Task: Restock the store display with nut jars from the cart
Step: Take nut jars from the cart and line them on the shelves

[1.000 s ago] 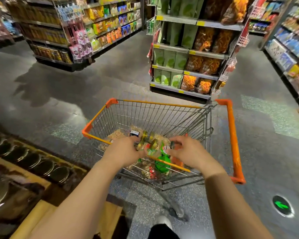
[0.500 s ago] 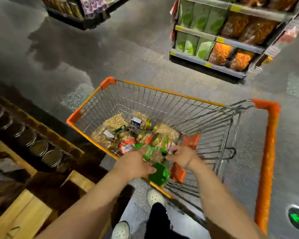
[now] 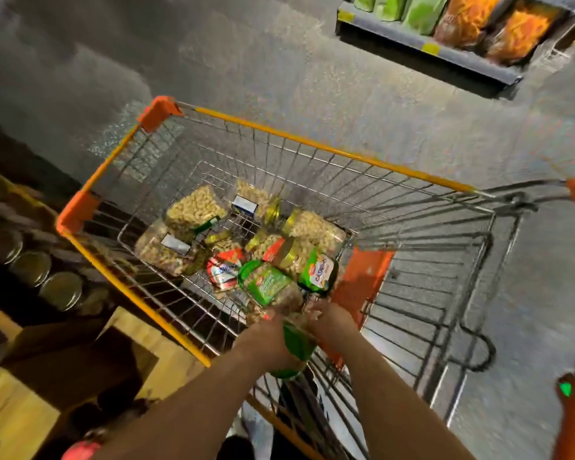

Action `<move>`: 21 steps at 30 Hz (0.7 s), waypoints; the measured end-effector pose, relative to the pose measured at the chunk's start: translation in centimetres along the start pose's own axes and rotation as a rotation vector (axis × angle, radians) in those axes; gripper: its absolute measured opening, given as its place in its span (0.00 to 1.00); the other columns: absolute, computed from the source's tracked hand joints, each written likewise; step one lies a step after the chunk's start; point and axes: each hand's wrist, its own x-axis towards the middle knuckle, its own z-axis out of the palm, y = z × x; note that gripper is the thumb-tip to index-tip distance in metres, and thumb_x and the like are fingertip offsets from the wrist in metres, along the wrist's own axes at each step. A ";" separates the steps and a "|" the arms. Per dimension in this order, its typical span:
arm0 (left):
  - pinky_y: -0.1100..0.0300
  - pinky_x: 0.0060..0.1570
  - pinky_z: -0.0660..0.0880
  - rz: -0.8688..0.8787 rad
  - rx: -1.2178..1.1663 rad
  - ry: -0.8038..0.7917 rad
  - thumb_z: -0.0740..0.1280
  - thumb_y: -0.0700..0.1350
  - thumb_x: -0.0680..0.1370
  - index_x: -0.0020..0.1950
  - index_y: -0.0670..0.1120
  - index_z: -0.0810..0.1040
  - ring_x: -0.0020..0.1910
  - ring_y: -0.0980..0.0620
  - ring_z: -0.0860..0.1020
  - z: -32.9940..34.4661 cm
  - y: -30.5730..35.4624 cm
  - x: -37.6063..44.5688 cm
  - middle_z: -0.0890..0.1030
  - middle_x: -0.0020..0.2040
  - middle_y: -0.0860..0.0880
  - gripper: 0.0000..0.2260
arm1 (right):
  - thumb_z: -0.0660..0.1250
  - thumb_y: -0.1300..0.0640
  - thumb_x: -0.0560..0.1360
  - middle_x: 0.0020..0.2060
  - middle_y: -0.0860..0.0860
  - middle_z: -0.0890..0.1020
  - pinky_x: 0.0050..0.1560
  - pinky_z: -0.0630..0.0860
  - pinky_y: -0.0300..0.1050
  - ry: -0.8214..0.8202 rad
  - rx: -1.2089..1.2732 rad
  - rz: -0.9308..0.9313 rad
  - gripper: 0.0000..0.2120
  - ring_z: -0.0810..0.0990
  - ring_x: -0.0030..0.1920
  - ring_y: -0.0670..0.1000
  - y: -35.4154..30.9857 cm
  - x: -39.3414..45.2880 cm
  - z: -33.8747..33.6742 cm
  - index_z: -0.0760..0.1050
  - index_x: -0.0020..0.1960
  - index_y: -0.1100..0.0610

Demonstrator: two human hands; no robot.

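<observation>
A wire cart with an orange rim (image 3: 312, 146) stands in front of me and holds several clear nut jars (image 3: 195, 207) lying on its floor. My left hand (image 3: 266, 336) and my right hand (image 3: 331, 322) grip one jar with a green label (image 3: 268, 287) from either side, near the cart's near edge. Its green lid (image 3: 297, 348) points toward me. A second green-labelled cashew jar (image 3: 316, 270) lies just beyond it. The image is blurred around the fingers.
A wooden display (image 3: 7, 413) stands at my left, against the cart, with a row of jars with metal lids (image 3: 60, 290). A shelf with green and orange snack bags (image 3: 458, 18) is across the grey floor at the top right. The cart's orange child seat flap (image 3: 365, 280) is beside my right hand.
My view has tilted down and moved closer over the cart. Both hands have drawn the green-lidded jar back toward the cart's near edge.
</observation>
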 end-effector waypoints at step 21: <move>0.52 0.57 0.79 -0.006 0.021 0.092 0.78 0.62 0.68 0.82 0.48 0.48 0.62 0.43 0.77 0.9 0.9 1.8 0.75 0.65 0.43 0.55 | 0.69 0.53 0.78 0.50 0.52 0.84 0.32 0.71 0.29 0.015 0.164 0.007 0.17 0.81 0.42 0.48 1.1 1.4 0.9 0.80 0.66 0.49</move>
